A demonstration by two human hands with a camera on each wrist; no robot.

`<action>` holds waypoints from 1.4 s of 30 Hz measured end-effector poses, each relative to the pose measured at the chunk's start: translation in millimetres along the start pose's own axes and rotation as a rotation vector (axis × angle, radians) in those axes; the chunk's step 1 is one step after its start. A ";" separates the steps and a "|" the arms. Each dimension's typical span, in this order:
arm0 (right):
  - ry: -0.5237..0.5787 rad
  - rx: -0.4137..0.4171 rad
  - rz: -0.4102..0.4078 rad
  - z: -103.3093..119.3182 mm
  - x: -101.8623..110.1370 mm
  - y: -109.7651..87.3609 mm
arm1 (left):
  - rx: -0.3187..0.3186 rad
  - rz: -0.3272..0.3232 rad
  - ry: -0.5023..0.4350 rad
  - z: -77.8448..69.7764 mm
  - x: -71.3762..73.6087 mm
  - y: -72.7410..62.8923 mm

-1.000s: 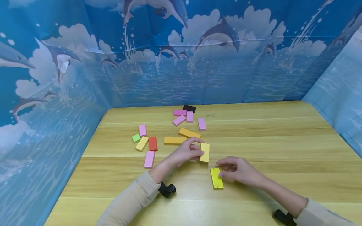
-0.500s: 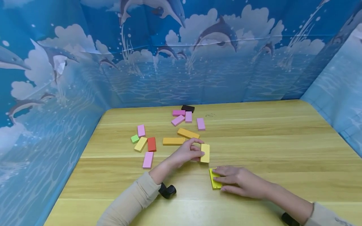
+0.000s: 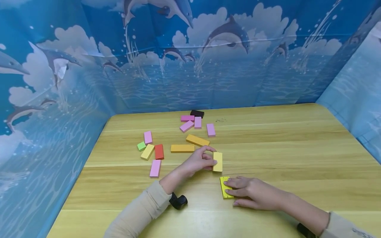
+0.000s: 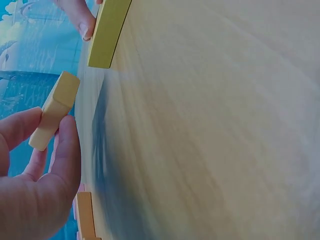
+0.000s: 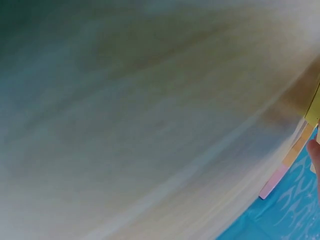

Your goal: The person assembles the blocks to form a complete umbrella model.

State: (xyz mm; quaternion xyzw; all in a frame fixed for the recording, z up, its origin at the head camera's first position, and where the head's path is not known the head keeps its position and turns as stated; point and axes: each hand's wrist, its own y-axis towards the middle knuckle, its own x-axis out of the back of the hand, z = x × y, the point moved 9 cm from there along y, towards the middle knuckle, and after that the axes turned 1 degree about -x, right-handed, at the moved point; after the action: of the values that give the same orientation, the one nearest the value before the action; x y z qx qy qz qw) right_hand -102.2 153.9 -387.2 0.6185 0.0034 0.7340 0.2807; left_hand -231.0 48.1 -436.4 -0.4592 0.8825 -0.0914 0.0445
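My left hand (image 3: 197, 162) pinches a pale yellow block (image 3: 218, 162) between thumb and fingers, and the left wrist view has this pale block (image 4: 56, 107) tilted in the fingertips. Closer to me lies a bright yellow block (image 3: 225, 191), with several small marks on its face. The right hand (image 3: 256, 193) rests its outstretched fingers across the top of that block, covering its right part, while the thumb lies lower beside it. In the right wrist view only a fingertip (image 5: 314, 150) shows at the right edge, near the end of the yellow block (image 5: 314, 107).
Two orange blocks (image 3: 182, 148) lie beyond the left hand. To the left are pink, red (image 3: 159, 152), green (image 3: 141, 146) and yellow (image 3: 147, 152) blocks. Farther back several pink blocks (image 3: 187, 126) lie by a black block (image 3: 197, 113). A dolphin-print cloth (image 3: 190, 76) hangs behind the wooden table (image 3: 282, 138).
My right hand has gone from holding the bright yellow block's right side to laying its fingers over the top. The left hand, still pinching the pale block, has shifted slightly right.
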 end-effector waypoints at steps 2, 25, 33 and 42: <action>0.003 -0.004 0.005 -0.2 -0.2 -0.2 | 0.003 0.004 -0.003 1.0 -2.0 0.6; 0.049 -0.066 0.106 -3.2 -1.8 -0.7 | -0.005 -0.011 0.144 6.4 -16.7 2.9; 0.049 -0.082 0.118 -4.8 -2.8 -2.3 | -0.053 -0.065 0.391 -0.6 -10.2 4.8; 0.072 -0.074 0.101 -4.7 0.7 2.0 | -0.090 -0.070 0.503 -5.4 -10.1 5.9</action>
State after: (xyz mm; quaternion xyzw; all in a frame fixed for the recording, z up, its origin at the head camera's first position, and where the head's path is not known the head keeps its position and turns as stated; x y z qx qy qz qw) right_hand -107.3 154.1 -386.9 0.5803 -0.0449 0.7686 0.2657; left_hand -230.8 60.3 -432.3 -0.4537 0.8527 -0.1648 -0.1999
